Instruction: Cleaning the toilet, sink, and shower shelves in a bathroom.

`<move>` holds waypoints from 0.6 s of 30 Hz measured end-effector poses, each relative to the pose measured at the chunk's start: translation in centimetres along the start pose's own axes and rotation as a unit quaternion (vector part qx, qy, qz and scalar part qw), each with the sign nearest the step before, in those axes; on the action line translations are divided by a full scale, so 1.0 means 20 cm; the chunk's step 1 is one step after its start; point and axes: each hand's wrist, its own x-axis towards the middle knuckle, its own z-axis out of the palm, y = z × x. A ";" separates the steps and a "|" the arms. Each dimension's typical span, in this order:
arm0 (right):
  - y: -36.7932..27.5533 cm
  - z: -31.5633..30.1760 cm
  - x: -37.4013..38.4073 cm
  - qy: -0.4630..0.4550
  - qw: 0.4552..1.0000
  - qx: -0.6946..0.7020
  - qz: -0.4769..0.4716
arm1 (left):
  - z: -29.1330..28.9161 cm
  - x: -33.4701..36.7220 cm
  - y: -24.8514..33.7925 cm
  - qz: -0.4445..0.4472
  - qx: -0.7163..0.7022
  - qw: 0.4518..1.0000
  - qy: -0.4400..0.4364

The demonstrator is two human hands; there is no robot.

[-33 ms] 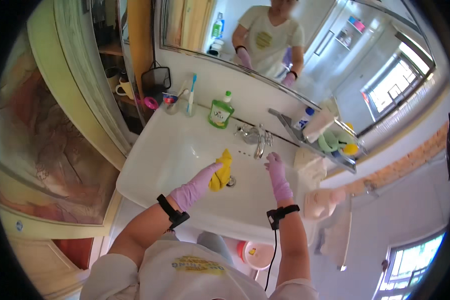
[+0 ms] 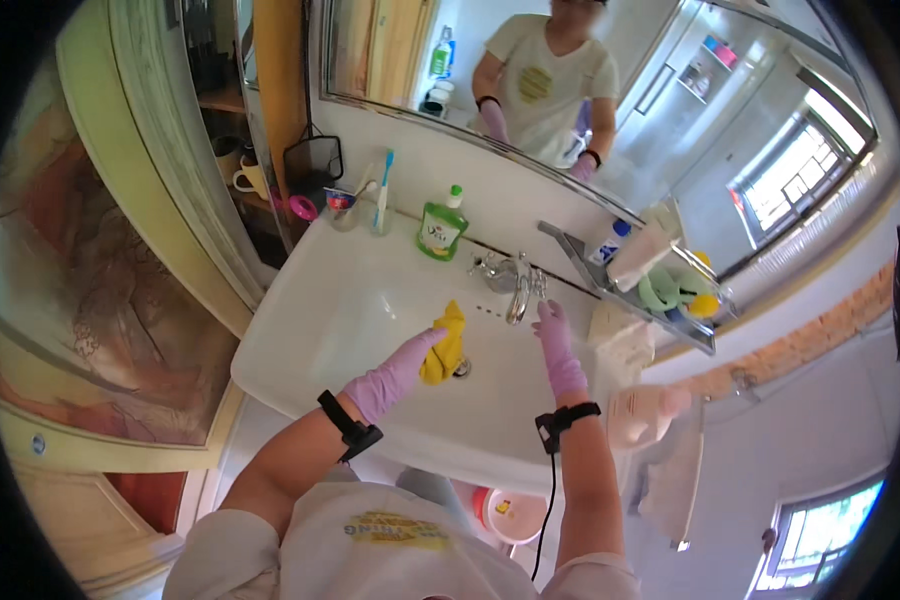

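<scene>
My left hand [image 2: 395, 372], in a purple glove with a black band at the wrist, presses a yellow cloth [image 2: 446, 343] onto the bottom of the white sink basin [image 2: 340, 310], right beside the drain [image 2: 462, 368]. My right hand [image 2: 560, 350], also gloved in purple, lies with straight fingers inside the basin, its fingertips just below the chrome tap [image 2: 518, 290]. It holds nothing. A cable runs down from the black band on the right wrist.
A green soap bottle [image 2: 441, 226] and a cup with toothbrushes [image 2: 380, 210] stand on the back rim. A metal shelf [image 2: 650, 280] with bottles and sponges hangs at the right, under the mirror [image 2: 530, 80]. A pink bucket [image 2: 510, 510] sits on the floor below.
</scene>
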 end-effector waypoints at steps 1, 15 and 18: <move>0.06 -0.02 0.18 0.027 0.998 -0.050 -0.030 | 0.04 0.05 -0.03 -0.008 0.006 1.000 0.024; -0.20 -0.03 0.44 -0.172 0.904 -0.259 -0.294 | 0.12 0.51 -0.28 -0.034 -0.085 0.995 0.038; -0.13 -0.03 0.45 -0.199 0.850 -0.271 -0.405 | 0.11 0.53 -0.32 -0.051 -0.087 0.993 0.067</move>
